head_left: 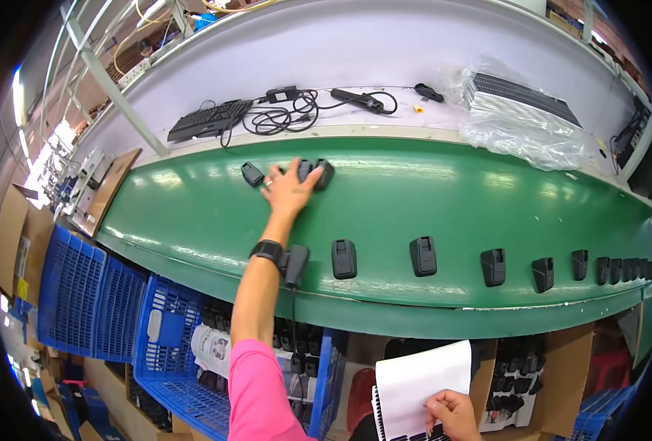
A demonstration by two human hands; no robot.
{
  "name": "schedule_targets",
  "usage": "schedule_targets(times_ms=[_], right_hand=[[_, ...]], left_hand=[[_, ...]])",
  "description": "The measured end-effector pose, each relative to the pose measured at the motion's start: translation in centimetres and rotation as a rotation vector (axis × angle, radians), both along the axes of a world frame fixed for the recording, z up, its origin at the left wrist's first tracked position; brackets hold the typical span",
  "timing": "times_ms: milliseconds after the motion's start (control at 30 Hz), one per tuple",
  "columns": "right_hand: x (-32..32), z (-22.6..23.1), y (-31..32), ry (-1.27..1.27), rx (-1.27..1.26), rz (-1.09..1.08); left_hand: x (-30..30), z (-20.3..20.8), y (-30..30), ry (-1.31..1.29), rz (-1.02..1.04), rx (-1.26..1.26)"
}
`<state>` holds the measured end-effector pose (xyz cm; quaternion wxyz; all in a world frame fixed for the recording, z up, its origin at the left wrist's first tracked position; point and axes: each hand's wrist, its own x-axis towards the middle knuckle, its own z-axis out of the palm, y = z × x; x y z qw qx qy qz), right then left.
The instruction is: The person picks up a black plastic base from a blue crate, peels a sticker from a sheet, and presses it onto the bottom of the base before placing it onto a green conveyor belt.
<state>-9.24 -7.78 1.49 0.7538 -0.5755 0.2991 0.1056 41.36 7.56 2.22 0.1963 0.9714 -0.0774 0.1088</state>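
My left hand [287, 192], in a pink sleeve, reaches over the green belt with its fingers spread. Between thumb and forefinger stands a small black cradle-like device [305, 170]; the thumb lies against a second black device [325, 174]. Another one [251, 174] sits just left of the fingers. A black band [268, 251] circles my left wrist, beside a black device with a cord [296, 266]. At the lower edge, my right hand [452, 413] is closed over the white page of a spiral notebook [423, 375]; what its fingers pinch is too small to make out.
Several similar black devices [424, 256] line the near side of the belt [385, 195]. Behind are a keyboard [209, 120], coiled cables [278, 117] and plastic-wrapped panels [524, 106]. Below stand blue crates [168, 323] and a cardboard box [567, 371] holding black parts.
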Motion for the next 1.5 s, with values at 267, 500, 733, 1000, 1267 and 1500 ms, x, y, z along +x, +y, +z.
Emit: schedule_targets(times_ms=[267, 500, 733, 1000, 1267, 1500], right_hand=[[0.8, -0.5, -1.2, 0.052, -0.051, -0.01], [0.7, -1.1, -0.9, -0.059, -0.047, 0.032], [0.4, -0.9, -0.5, -0.014, -0.081, 0.034], [-1.0, -2.2, -0.1, -0.027, 0.074, -0.028], [-1.6, 2.3, -1.2, -0.262, -0.031, 0.11], [-8.3, -0.5, -1.8, -0.306, -1.122, 0.162]], left_hand=[[-1.7, 1.3, -12.6, 0.0, -0.235, -0.152], [7.6, 0.0, 10.0, 0.0, 0.096, 0.188], [3.8, -0.2, 0.3, 0.175, -0.278, -0.041], [-11.1, 3.6, -3.3, 0.069, -0.388, 0.097], [-15.6, 2.6, 0.4, -0.036, -0.462, 0.074], [-33.0, 3.2, -2.0, 0.922, -0.665, -1.456]])
